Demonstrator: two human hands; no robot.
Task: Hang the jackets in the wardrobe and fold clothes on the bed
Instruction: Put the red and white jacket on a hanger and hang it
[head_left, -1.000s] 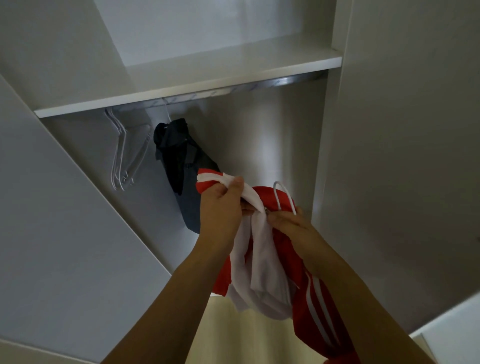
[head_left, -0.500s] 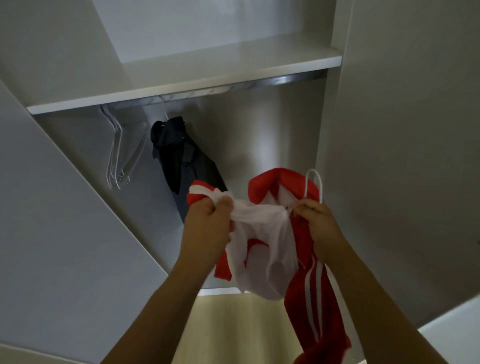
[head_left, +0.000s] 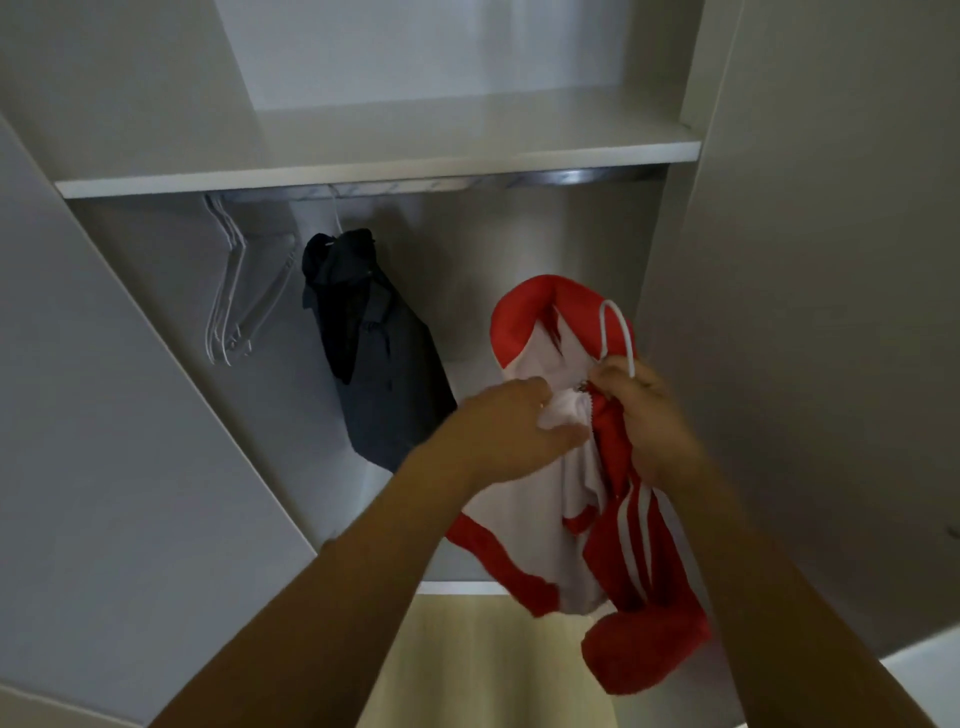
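Hanging step: your right hand (head_left: 649, 415) pinches the red jacket (head_left: 631, 561) at its hanger hook (head_left: 618, 332); your left hand (head_left: 511, 428) grips the white lining. Next, lift that hook onto the rail (head_left: 467, 182).

The white wire hanger (head_left: 618, 332) shows only its hook above the right hand (head_left: 649, 415); its shoulders are buried inside the red-and-white zip-up jacket (head_left: 613, 545). The left hand (head_left: 511, 431) is motion-blurred, its fingertips lost in white lining. Both forearms run off the bottom edge. Up left of the hands, the pale empty hangers (head_left: 234, 291) overlap, count unclear.
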